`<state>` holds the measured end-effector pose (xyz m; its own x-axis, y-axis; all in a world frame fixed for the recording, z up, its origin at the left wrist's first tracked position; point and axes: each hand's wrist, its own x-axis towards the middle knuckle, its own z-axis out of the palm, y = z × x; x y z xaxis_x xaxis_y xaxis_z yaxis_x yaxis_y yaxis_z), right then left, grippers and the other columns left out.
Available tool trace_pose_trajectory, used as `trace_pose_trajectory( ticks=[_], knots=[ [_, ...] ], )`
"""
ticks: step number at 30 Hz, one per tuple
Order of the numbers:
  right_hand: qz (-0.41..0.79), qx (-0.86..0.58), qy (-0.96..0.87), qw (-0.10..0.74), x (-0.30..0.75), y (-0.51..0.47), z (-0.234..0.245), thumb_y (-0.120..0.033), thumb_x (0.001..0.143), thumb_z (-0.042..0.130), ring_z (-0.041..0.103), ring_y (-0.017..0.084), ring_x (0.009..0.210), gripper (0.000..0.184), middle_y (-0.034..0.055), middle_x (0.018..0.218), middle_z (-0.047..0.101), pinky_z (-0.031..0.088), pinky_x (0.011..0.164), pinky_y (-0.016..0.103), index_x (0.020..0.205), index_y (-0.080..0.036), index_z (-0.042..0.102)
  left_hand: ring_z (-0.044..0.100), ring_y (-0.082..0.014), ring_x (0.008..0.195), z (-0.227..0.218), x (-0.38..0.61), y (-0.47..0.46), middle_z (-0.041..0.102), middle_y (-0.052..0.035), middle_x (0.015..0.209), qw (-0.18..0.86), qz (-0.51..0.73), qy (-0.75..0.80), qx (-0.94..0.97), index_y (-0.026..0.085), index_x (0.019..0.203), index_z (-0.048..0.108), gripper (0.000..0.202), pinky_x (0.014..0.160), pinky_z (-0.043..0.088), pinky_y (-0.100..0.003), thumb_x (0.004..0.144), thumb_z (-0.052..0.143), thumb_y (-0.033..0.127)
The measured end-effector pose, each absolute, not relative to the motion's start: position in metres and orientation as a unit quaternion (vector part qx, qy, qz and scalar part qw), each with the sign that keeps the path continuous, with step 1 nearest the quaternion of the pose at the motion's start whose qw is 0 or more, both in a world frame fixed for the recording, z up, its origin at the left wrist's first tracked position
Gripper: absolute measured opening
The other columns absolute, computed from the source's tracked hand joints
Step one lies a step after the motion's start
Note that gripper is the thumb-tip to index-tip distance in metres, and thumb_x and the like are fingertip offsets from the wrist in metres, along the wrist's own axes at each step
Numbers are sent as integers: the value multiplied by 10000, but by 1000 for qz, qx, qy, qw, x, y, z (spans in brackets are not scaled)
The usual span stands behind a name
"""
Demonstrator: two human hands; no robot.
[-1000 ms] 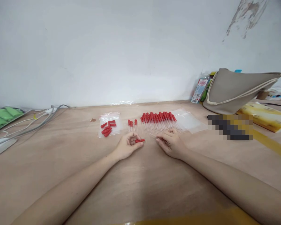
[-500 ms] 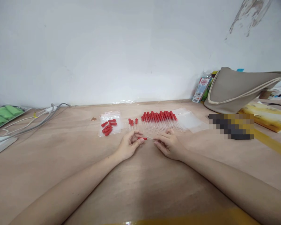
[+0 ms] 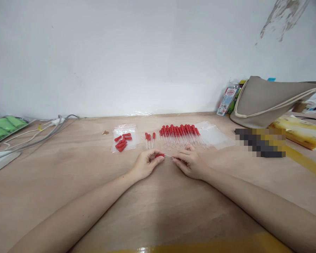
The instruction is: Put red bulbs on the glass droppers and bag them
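Between the thumb and fingers of my left hand is a red rubber dropper bulb, its open end pointing right. My right hand pinches a thin clear dropper tube, partly hidden by the fingers. The tube's left end meets the bulb's mouth; how deep it sits I cannot tell. Beyond my left hand, several loose red bulbs lie on a clear zip bag. Three droppers with red bulbs lie just beyond the hands. To their right is a row of several more droppers.
Another clear bag lies beside the dropper row. On the right are a grey drawstring bag, a bottle, a yellow pack and a pixelated dark object. Cables and a green pack are at left.
The tube and bulb, slightly apart or barely touching before, now meet in line. Both hands stay in nearly the same place, and the view has shifted slightly.
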<state>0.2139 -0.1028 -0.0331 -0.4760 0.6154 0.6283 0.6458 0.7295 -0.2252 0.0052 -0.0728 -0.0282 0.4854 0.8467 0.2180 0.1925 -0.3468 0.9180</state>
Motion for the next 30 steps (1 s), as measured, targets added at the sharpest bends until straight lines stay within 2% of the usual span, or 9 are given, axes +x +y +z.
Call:
trace_pose_trajectory(
  ticks=[7,10,14,19,24,30],
  knots=[
    [25,-370,-882,292,221,-98,-28,-276,884,445,527,108,626,218,7,749,636,302,696,301,930,-219,650,593,-117,604,-28,3,-78,635,-22,683,436,344,352,753,135,860,622,194,609,487,-243,771,579,302],
    [20,-367,-890,269,224,-96,-25,-279,883,453,516,109,628,222,14,772,639,286,690,300,920,-226,665,576,-111,602,-27,2,-80,634,-15,693,394,314,346,791,154,854,634,183,587,469,-227,785,561,306],
    [-43,-377,-886,267,220,-99,-22,-260,873,447,486,104,594,230,12,734,626,251,684,309,848,-212,670,550,-113,597,-27,1,-81,635,-11,697,321,302,370,818,169,868,641,203,563,444,-223,796,547,334],
    [-79,-385,-886,246,212,-106,-18,-253,876,402,452,107,556,264,10,664,598,228,659,313,763,-187,632,557,-132,658,-25,0,-84,641,-26,751,245,310,350,849,180,863,645,194,603,442,-244,808,534,329],
    [-17,-396,-892,217,206,-109,-16,-252,891,365,427,104,516,304,1,629,608,250,671,313,661,-182,550,580,-143,692,-24,-1,-87,645,-33,784,215,313,317,869,185,855,623,158,627,457,-253,816,527,305],
    [110,-420,-879,197,199,-108,-12,-235,913,353,496,95,546,321,-43,639,630,279,753,313,680,-198,572,590,-137,710,-26,-2,-87,648,-42,804,204,322,309,871,170,888,619,174,638,466,-246,825,522,299]
  ],
)
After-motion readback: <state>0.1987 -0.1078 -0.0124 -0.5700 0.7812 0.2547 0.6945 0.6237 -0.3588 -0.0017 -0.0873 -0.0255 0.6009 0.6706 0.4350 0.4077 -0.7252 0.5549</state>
